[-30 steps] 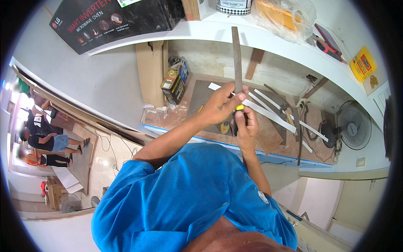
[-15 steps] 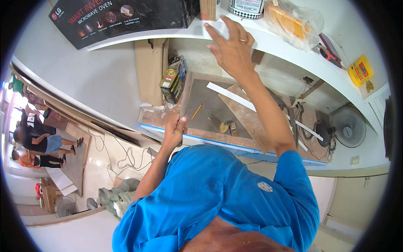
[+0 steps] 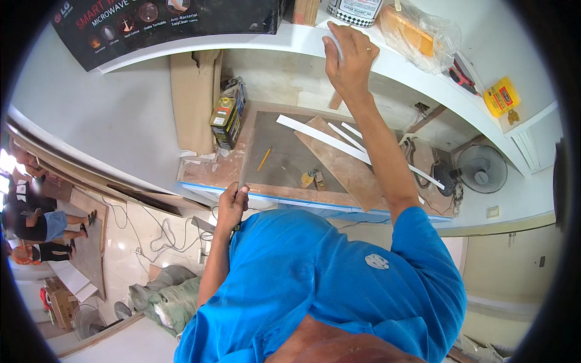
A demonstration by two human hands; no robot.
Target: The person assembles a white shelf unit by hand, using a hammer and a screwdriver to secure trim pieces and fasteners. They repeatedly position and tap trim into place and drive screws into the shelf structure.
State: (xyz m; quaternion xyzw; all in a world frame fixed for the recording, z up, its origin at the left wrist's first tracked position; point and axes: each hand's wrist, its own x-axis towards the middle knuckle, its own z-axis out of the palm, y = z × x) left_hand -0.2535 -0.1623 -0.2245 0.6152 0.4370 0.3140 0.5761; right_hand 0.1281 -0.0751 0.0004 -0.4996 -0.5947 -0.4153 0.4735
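Note:
My right hand (image 3: 353, 60) reaches up to the front edge of the white shelf (image 3: 290, 41). Its fingers are curled, and a pale grey edge shows between thumb and index finger; what it belongs to I cannot make out. Low at the near edge of the worktop (image 3: 181, 170), my left hand (image 3: 232, 204) is closed with the thumb on top. Whatever it may grip is hidden. On the grey worktop lie a yellow pencil (image 3: 264, 158), a white strip (image 3: 321, 138), a triangular brown board (image 3: 339, 158) and a small yellow-and-wood item (image 3: 308, 179).
Along the shelf stand a black microwave box (image 3: 175, 30), a paint can (image 3: 355, 11), a plastic-wrapped orange item (image 3: 417, 36) and a yellow pack (image 3: 501, 97). A rectangular tin (image 3: 225, 121) and a fan (image 3: 482, 169) sit on the worktop. Cables (image 3: 163, 236) and people (image 3: 36, 224) are at left.
My right hand was spread above the shelf edge; its fingers have now curled in there. My left hand remains closed by the worktop's edge. The whole view has shifted slightly.

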